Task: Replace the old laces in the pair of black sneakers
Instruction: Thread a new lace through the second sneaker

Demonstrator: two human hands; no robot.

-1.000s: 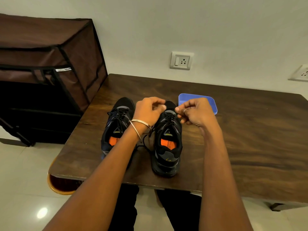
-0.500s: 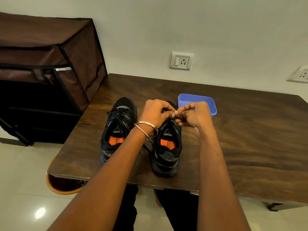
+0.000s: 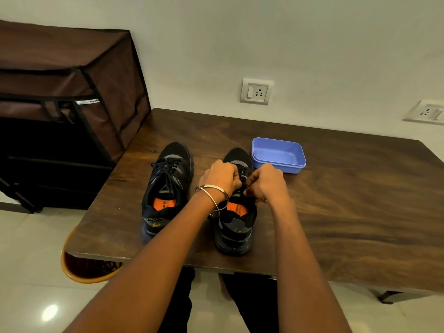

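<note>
The right-hand sneaker of the black pair stands upright on the dark wooden table, heel toward the person and toe toward the wall, with an orange insole showing in its opening. Both hands are on its lacing. The left hand, with thin metal bangles round its wrist, has its fingers curled down over the black laces on the tongue and appears to pinch them. The right hand is likewise curled, its fingertips gathered at the laces just beside the left hand's; the two hands nearly touch above the tongue. How much lace each holds is hidden by the fingers.

The other sneaker stands just beside it on the left, parallel, fully laced in black and with the same orange insole; no hand touches it. Both shoes sit near the table's front edge, close to its left corner.

Beyond the toe of the worked shoe, slightly to the right, a shallow blue plastic tray rests on the table. Under the table's left corner an orange-rimmed bin stands on the pale tiled floor. To the left a brown fabric-covered rack stands against the wall. On the white wall behind the table are a switch socket and, at the right edge, a second one. The person's dark-trousered legs show below the table edge.
</note>
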